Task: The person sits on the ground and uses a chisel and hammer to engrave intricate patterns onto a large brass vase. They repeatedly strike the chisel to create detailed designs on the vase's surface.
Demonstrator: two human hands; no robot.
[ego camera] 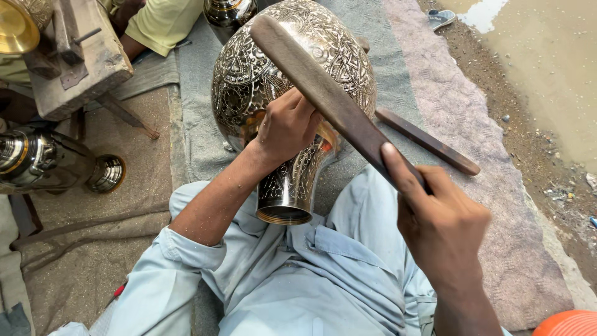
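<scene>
- Fingers of my left hand (287, 126) were curled tight round the neck of the engraved brass vase (292, 81), which lay tipped on my lap, mouth pointing back at me and the fat belly out over the grey blanket (199, 124).
- Right hand (443, 224) was closed on the near end of a long dark wooden paddle (329, 93), index finger stretched along the top, and the flat far end sat right against the belly.
- Judging by the look, that vase was heavy, rigid and pretty slick where polished, and it'd dent if dropped. The narrow neck seemed the only sane place to grab, since the belly was way too wide to wrap fingers round.
- The paddle looked stiff and lightish, easy to swing one-handed.
- A second wooden stick (428, 140) lay on the blanket just beside my right knee, another shiny metal pot (37, 163) off to the left, and a wooden block (74, 59) beyond that.
</scene>
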